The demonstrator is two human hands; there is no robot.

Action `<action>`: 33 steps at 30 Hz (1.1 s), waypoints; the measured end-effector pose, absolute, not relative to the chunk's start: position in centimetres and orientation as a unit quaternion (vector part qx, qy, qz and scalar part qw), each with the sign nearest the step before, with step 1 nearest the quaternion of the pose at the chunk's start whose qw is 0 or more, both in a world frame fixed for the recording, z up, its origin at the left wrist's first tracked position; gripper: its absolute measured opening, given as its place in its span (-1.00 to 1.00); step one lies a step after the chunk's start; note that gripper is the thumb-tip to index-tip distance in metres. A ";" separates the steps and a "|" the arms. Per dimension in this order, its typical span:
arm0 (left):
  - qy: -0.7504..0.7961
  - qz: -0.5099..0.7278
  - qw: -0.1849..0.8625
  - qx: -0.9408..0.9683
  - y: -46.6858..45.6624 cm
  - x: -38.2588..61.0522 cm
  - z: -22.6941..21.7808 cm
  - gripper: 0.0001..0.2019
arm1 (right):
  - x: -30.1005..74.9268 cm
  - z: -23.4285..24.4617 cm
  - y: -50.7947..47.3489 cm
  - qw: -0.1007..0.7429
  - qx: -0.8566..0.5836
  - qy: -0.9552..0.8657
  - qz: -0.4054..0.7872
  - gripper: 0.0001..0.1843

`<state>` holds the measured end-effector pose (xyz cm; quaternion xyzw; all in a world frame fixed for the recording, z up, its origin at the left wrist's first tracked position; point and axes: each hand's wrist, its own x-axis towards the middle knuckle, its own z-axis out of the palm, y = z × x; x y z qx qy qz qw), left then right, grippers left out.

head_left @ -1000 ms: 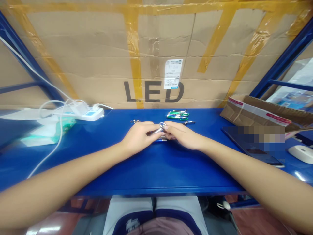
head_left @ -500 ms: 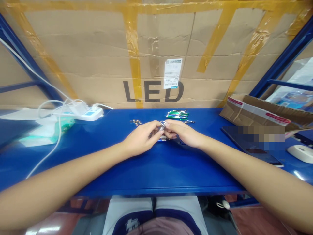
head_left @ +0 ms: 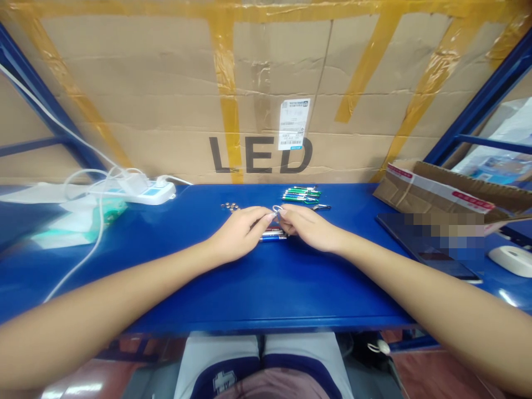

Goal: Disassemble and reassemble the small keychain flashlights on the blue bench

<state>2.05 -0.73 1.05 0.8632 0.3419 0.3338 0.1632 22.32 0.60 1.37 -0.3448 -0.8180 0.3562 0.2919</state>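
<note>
Both hands meet over the middle of the blue table (head_left: 266, 288). My left hand (head_left: 241, 233) is closed, its thumb and fingers pinching a small silver piece with a metal key ring (head_left: 277, 209). From the other side my right hand (head_left: 310, 226) is closed at the same ring; its curled fingers partly hide what they grip. Just beneath the hands lie several slim tubes (head_left: 273, 236), blue, silver and red, partly covered. Behind my right hand are green and blue slim tubes with metal clips (head_left: 300, 195). Small round metal discs (head_left: 229, 206) lie behind my left hand.
A large cardboard box (head_left: 166, 111) marked LED stands behind the table. At left are a white power strip (head_left: 155, 194) with cables and a green-white packet (head_left: 78, 224). An open carton (head_left: 432, 185), a dark tablet-like device (head_left: 419, 246) and a white mouse (head_left: 512, 260) are at right.
My fingers have shifted slightly around the silver piece, and more of the blue and red tubes beneath shows now. The hands stay together in nearly the same place.
</note>
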 end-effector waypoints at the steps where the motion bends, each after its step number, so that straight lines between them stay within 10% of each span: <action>1: 0.353 0.336 0.182 0.854 -0.8 2.1 1.0 -0.67 | 22.4 1.5 0.5 0.281 -0.356 -0.834 0.315 -0.62; 11: 0.345 0.351 0.551 0.674 -0.7 2.9 0.5 -0.63 | 22.6 1.8 -0.2 0.142 -0.358 -0.921 0.064 -0.73; 33: 0.371 0.369 0.544 0.656 -0.5 2.7 0.3 -0.63 | 22.4 2.6 -0.8 0.044 -0.397 -0.913 -0.078 -0.64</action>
